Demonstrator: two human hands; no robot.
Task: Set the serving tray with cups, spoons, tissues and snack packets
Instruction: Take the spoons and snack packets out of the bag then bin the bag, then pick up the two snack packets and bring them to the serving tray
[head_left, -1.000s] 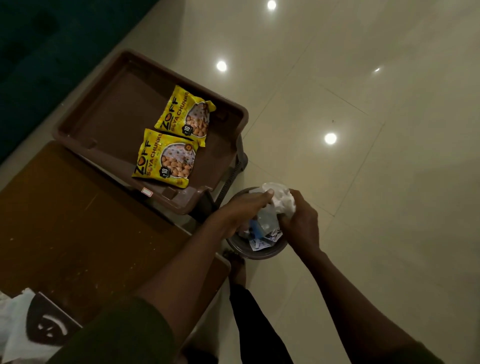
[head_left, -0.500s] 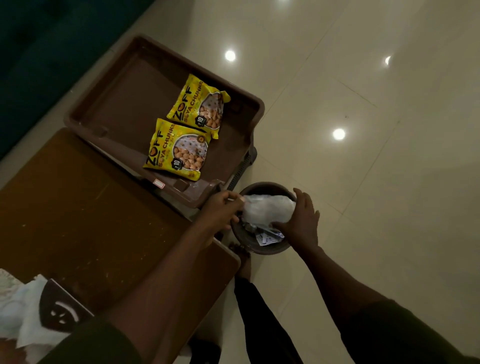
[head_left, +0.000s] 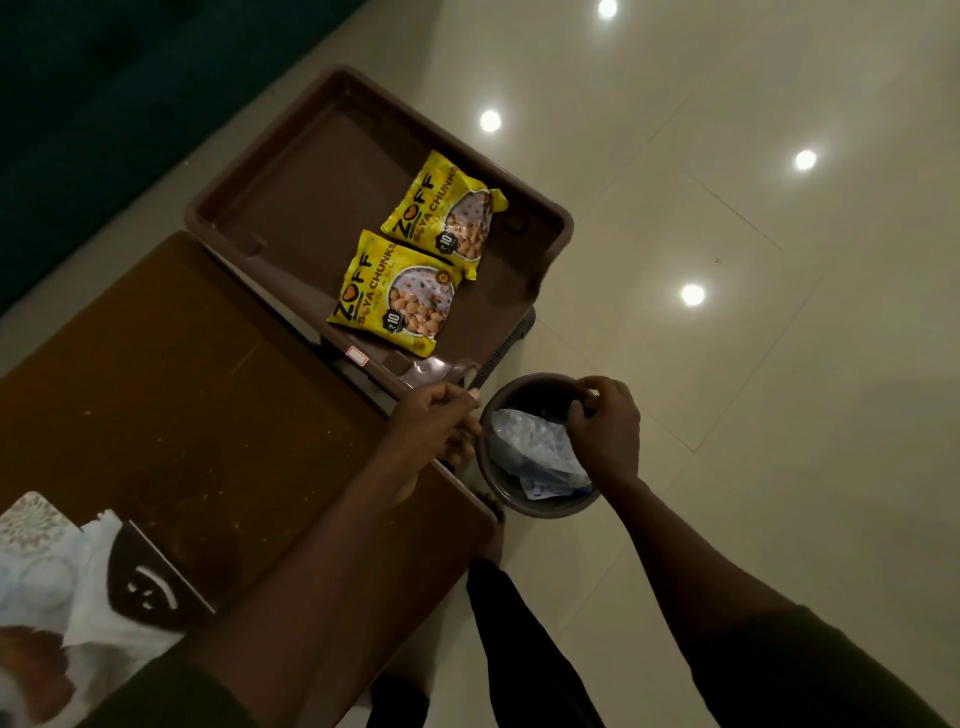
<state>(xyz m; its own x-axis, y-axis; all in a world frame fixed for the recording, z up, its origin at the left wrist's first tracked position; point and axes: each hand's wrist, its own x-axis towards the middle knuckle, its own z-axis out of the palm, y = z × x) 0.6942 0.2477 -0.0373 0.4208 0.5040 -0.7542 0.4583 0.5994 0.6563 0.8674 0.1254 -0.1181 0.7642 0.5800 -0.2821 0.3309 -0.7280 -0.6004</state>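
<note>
Brown serving tray (head_left: 291, 228) rests on a stand beside the brown surface (head_left: 182, 405); two yellow soya chunk packets (head_left: 397, 293) (head_left: 444, 213) lie flat in its right half, just overlapping. Left hand (head_left: 434, 423) hovers at the surface's corner beside a round waste bin (head_left: 540, 506) on the tiled floor (head_left: 753, 415), fingers loosely curled, grip holding nothing visible. Right hand (head_left: 602, 431) is over the bin's crumpled plastic and paper (head_left: 530, 447), fingers bunched; whether its grip pinches anything cannot be told.
</note>
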